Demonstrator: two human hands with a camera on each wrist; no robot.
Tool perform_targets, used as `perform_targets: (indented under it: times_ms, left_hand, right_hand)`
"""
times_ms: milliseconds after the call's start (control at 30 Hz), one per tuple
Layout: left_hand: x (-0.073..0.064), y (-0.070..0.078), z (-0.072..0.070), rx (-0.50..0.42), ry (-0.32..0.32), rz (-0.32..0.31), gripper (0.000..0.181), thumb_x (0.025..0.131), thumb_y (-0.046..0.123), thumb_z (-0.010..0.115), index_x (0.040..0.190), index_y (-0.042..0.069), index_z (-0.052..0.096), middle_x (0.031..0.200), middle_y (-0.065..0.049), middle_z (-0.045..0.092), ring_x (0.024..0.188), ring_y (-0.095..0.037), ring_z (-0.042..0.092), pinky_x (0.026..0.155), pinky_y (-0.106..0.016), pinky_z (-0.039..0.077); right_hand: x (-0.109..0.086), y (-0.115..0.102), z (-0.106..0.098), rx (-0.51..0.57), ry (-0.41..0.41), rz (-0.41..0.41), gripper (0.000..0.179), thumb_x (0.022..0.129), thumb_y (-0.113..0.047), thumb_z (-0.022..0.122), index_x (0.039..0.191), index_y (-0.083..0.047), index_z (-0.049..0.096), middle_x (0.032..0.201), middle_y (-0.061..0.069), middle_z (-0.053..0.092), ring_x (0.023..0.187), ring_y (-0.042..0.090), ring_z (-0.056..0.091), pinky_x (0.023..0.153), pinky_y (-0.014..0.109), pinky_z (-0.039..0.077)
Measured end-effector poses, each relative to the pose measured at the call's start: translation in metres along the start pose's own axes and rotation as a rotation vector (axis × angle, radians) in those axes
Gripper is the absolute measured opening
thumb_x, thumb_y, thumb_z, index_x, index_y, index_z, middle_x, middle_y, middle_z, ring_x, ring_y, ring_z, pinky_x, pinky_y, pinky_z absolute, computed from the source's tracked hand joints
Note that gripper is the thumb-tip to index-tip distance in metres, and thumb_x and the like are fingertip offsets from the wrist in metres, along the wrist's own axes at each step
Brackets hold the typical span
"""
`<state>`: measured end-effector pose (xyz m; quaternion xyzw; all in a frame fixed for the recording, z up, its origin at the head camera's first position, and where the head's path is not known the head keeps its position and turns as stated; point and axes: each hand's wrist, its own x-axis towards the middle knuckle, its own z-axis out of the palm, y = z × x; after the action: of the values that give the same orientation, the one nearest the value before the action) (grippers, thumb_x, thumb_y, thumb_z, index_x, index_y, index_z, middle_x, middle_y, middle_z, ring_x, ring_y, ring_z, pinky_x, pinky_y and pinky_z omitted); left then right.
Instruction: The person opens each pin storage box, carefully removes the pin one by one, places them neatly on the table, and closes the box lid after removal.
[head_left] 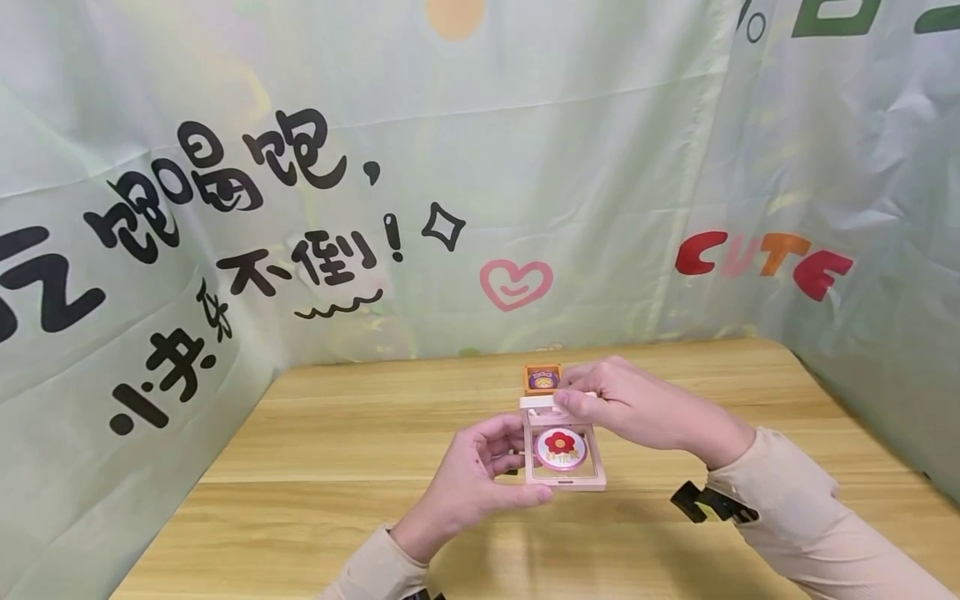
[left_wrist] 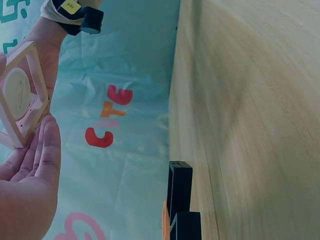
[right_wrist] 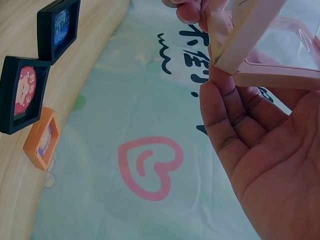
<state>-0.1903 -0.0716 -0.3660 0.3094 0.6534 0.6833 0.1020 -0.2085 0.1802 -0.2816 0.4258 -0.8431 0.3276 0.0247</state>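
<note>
Held above the table is a pale pink hinged display frame [head_left: 592, 467], its two halves standing apart at an angle. Inside sits a round badge [head_left: 561, 448] with a red flower on white; its plain pale back shows in the left wrist view. My left hand [head_left: 465, 475] grips the frame from the left, thumb along the lower edge and fingers behind. At the top, my right hand [head_left: 645, 404] pinches the raised half between thumb and fingers. Clear film [right_wrist: 285, 45] spans one half in the right wrist view, where the right palm [right_wrist: 270, 150] lies close beside the frame.
A small orange frame [head_left: 542, 380] stands on the wooden table [head_left: 315, 467] beyond my hands. Two dark frames, one with a pink picture [right_wrist: 26, 90] and one with a blue picture [right_wrist: 61, 27], stand near it. Printed cloth [head_left: 585, 167] hangs behind and beside the table.
</note>
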Motion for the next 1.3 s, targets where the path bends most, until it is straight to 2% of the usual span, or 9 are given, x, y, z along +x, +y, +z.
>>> perform_targets:
  times_ms: [267, 333, 433, 500, 567, 933, 1167, 1300]
  left_hand:
    - [-0.001, -0.003, -0.001, -0.001, -0.033, 0.004, 0.061, 0.081, 0.000, 0.089, 0.136, -0.004, 0.064, 0.122, -0.009, 0.073, 0.105, -0.012, 0.073, 0.099, -0.033, 0.064]
    - [-0.002, -0.004, 0.000, -0.005, -0.041, -0.002, 0.062, 0.081, 0.000, 0.090, 0.136, -0.005, 0.063, 0.121, -0.008, 0.073, 0.104, -0.011, 0.074, 0.098, -0.031, 0.064]
    - [-0.002, -0.005, -0.001, -0.008, -0.050, -0.002, 0.063, 0.080, 0.001, 0.091, 0.136, -0.006, 0.063, 0.123, -0.010, 0.073, 0.105, -0.011, 0.073, 0.099, -0.029, 0.064]
    - [-0.002, -0.005, -0.001, -0.006, -0.054, 0.002, 0.064, 0.080, 0.002, 0.091, 0.136, -0.007, 0.062, 0.124, -0.012, 0.073, 0.106, -0.011, 0.073, 0.099, -0.029, 0.063]
    - [-0.002, -0.006, 0.000, -0.005, -0.056, 0.002, 0.065, 0.080, 0.003, 0.092, 0.137, -0.007, 0.062, 0.125, -0.014, 0.072, 0.106, -0.011, 0.074, 0.100, -0.030, 0.063]
    - [-0.002, -0.004, 0.002, -0.018, -0.055, -0.012, 0.066, 0.080, 0.003, 0.093, 0.138, -0.005, 0.062, 0.126, -0.012, 0.074, 0.103, -0.011, 0.075, 0.099, -0.032, 0.064]
    - [-0.001, -0.006, 0.004, -0.007, -0.057, -0.018, 0.063, 0.079, -0.002, 0.091, 0.136, -0.005, 0.063, 0.126, -0.012, 0.074, 0.105, -0.011, 0.075, 0.105, -0.052, 0.059]
    - [-0.001, -0.006, 0.005, -0.004, -0.056, -0.021, 0.064, 0.079, -0.002, 0.091, 0.136, -0.005, 0.063, 0.128, -0.013, 0.073, 0.106, -0.011, 0.075, 0.104, -0.047, 0.061]
  right_hand:
    - [-0.002, -0.002, 0.001, 0.014, 0.031, 0.093, 0.040, 0.114, -0.022, 0.045, 0.083, -0.020, 0.070, 0.070, -0.013, 0.051, 0.063, 0.001, 0.045, 0.059, 0.022, 0.046]
    - [-0.003, -0.001, 0.001, 0.025, 0.028, 0.103, 0.041, 0.115, -0.022, 0.045, 0.086, -0.019, 0.073, 0.072, -0.014, 0.059, 0.067, 0.001, 0.053, 0.064, 0.023, 0.051]
    - [-0.004, 0.001, 0.001, 0.047, 0.019, 0.103, 0.043, 0.115, -0.023, 0.043, 0.096, -0.016, 0.081, 0.088, -0.010, 0.077, 0.084, 0.006, 0.071, 0.078, 0.027, 0.060]
    - [-0.004, 0.002, 0.002, 0.065, 0.015, 0.104, 0.045, 0.115, -0.022, 0.041, 0.102, -0.013, 0.084, 0.099, -0.004, 0.082, 0.097, 0.011, 0.076, 0.086, 0.029, 0.062]
    - [-0.004, 0.004, 0.001, 0.090, 0.017, 0.106, 0.047, 0.115, -0.021, 0.040, 0.105, -0.009, 0.085, 0.103, -0.001, 0.084, 0.101, 0.012, 0.077, 0.090, 0.030, 0.063]
    - [-0.003, 0.015, -0.001, 0.173, 0.005, 0.147, 0.056, 0.116, -0.022, 0.033, 0.098, -0.010, 0.085, 0.095, -0.003, 0.083, 0.090, 0.011, 0.075, 0.089, 0.029, 0.060]
    - [-0.002, 0.019, -0.001, 0.184, -0.002, 0.173, 0.059, 0.116, -0.026, 0.032, 0.097, -0.011, 0.085, 0.095, -0.003, 0.083, 0.089, 0.012, 0.075, 0.089, 0.028, 0.059]
    - [-0.003, 0.020, -0.001, 0.182, -0.008, 0.190, 0.059, 0.117, -0.028, 0.032, 0.096, -0.013, 0.086, 0.096, -0.003, 0.083, 0.091, 0.012, 0.075, 0.090, 0.028, 0.058]
